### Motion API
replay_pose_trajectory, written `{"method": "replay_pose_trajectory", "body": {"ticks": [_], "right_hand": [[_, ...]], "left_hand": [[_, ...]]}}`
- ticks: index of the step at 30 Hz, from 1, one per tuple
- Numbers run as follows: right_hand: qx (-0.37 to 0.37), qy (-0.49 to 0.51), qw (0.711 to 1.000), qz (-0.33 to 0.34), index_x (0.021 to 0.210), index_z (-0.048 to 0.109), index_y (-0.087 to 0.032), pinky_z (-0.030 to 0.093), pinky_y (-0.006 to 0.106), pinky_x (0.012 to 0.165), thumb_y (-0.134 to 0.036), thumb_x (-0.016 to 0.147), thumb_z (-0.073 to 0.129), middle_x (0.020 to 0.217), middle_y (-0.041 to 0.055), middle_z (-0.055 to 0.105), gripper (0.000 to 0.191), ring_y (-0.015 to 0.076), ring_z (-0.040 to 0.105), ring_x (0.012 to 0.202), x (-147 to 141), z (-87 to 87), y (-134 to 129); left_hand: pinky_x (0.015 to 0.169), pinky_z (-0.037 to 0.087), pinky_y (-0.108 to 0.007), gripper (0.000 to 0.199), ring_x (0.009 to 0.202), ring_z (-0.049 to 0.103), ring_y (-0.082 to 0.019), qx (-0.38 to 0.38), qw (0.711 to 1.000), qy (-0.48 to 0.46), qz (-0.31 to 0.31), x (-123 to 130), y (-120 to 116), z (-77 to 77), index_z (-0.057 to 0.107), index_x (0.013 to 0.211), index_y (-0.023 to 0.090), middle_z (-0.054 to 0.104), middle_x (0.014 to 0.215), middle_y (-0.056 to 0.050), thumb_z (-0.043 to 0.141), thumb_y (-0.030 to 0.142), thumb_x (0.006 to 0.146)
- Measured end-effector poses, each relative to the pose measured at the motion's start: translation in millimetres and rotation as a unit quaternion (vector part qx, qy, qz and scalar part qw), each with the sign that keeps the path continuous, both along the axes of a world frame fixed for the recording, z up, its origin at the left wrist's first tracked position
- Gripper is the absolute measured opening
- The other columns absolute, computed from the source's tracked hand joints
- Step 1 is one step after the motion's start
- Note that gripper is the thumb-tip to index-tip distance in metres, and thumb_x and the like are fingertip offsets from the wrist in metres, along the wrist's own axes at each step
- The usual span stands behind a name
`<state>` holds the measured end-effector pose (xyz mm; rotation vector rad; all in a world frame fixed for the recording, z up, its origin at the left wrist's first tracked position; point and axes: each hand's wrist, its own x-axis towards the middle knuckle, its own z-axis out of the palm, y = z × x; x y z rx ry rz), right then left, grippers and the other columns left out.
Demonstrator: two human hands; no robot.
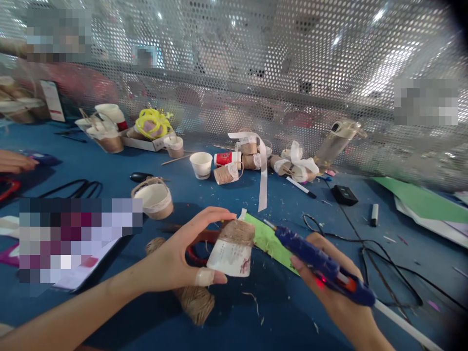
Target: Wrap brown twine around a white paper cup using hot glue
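Observation:
My left hand (190, 248) is closed on a white paper cup (228, 256), gripping it between thumb and fingers. Brown twine (237, 231) wraps part of the cup's side. A bandage-like strip (204, 277) circles my left thumb. In my right hand (329, 287) is a blue glue gun (321, 261), its red light lit. Its nozzle points at the cup's twine end but stays apart from it. Under the left hand lies a ball of twine (197, 302). Behind the cup are a green paper strip (270, 239) and partly hidden scissors (193, 253).
A twine-wrapped cup basket (153, 200) stands at left, near a phone (87, 258). Farther back are a white cup (201, 165), white ribbon (263, 180), small twine-covered cups and a bottle (336, 146). Black cable (391, 263) runs at right. Another person's hand (14, 162) rests far left.

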<state>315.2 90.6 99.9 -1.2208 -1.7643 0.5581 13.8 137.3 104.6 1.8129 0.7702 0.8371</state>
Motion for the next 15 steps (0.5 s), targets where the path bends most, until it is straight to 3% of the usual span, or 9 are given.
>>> {"method": "replay_pose_trajectory", "body": {"ticks": [5,10,15], "right_hand": [[-0.059,0.029,0.992,0.111,0.075,0.045,-0.023,0.034,0.025,0.057,-0.020,0.089,0.058,0.072,-0.0036,0.048,0.020,0.0128,0.045,0.062,-3,-6.6,-6],[-0.077,0.016,0.991,0.106,0.075,0.040,-0.023,0.031,0.025,0.056,-0.013,0.084,0.059,0.072,-0.0048,0.046,0.023,0.0119,0.042,0.062,-1,-14.3,-5],[-0.085,0.001,0.991,0.105,0.074,0.038,-0.023,0.030,0.025,0.054,-0.011,0.080,0.058,0.070,-0.0054,0.045,0.024,0.0116,0.041,0.060,1,-13.5,-6]], "left_hand": [[0.090,0.061,-0.036,0.080,0.121,0.062,-0.030,-0.022,1.000,0.004,-0.003,0,-1,1.9,0.043,0.142,0.036,0.043,0.151,-0.010,0.083,0.033,0.073],[0.091,0.060,-0.037,0.080,0.114,0.066,-0.028,-0.022,1.000,0.008,0.011,1,-1,3.5,0.043,0.141,0.036,0.049,0.148,-0.009,0.084,0.038,0.072],[0.100,0.057,-0.042,0.082,0.125,0.060,-0.032,0.026,0.999,0.025,0.011,-1,0,2.3,0.045,0.141,0.034,0.049,0.147,-0.009,0.086,0.037,0.070]]}}
